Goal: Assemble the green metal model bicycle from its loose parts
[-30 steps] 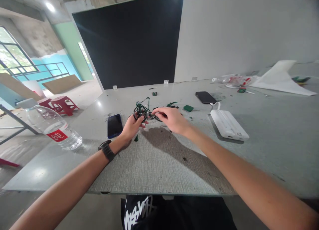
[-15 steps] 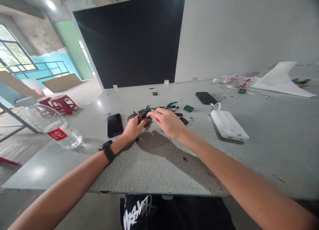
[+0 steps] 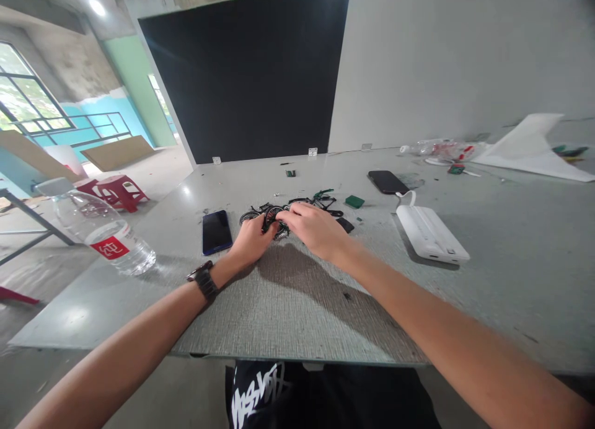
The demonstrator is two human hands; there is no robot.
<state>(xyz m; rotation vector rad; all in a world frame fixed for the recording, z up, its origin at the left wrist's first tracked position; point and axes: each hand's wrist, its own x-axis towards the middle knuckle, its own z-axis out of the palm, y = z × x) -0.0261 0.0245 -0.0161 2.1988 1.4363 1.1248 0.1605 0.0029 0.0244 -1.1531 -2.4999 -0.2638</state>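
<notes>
Between my two hands is a small black spoked toy wheel (image 3: 272, 216), held just above the table. My left hand (image 3: 251, 235) is closed on its left side, thumb and fingers pinching the rim. From the right, my right hand (image 3: 310, 227) has its fingertips pressed together at the wheel, partly covering it. A second small wheel (image 3: 248, 217) lies just beyond my left fingers. Behind my right hand lie black and green model bicycle parts (image 3: 325, 199). Whatever small piece my right fingertips may hold is hidden.
A dark phone (image 3: 216, 232) lies left of my hands, beyond it a water bottle (image 3: 109, 234). To the right are a green block (image 3: 354, 201), a black phone (image 3: 387, 182) and a white power bank (image 3: 432, 234). A black panel (image 3: 251, 75) stands at the back.
The wheel has turned from facing me to a more tilted angle, and both hands have shifted slightly around it. The whole view has moved a little.
</notes>
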